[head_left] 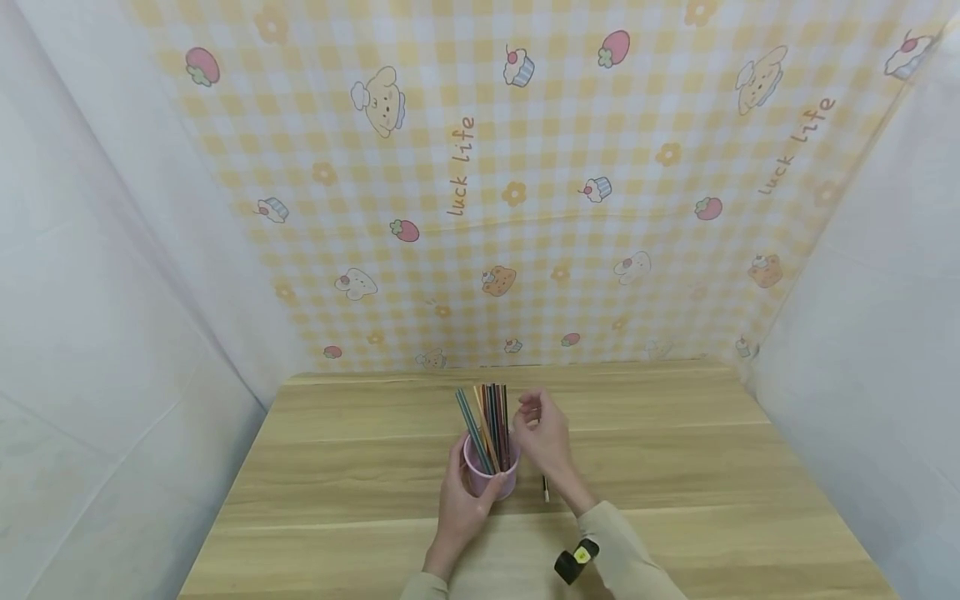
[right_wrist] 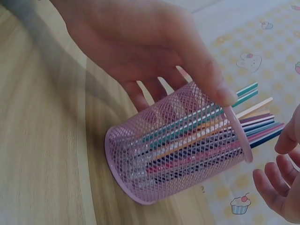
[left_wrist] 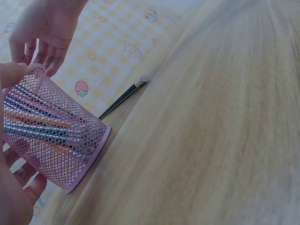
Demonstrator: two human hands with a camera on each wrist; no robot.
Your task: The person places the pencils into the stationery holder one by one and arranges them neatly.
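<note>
A pink mesh pen cup (right_wrist: 173, 150) stands upright on the table, holding a bunch of thin pencils (head_left: 491, 417) in teal, orange, pink and dark colours. My left hand (head_left: 465, 504) grips the cup from its left side, thumb at the rim and fingers around the mesh. To the right of the pencils' upper ends is my right hand (head_left: 546, 433), fingers loosely bent, with nothing visible between them. A dark green pencil (left_wrist: 123, 101) with a pale end lies on the table beside the cup, partly hidden under the right forearm in the head view.
The wood-grain table (head_left: 337, 475) runs back to a yellow checked cloth (head_left: 480, 167) hanging behind it. White sheets (head_left: 112, 333) hang on both sides. A black strap (head_left: 576, 562) with a yellow patch is by the right sleeve.
</note>
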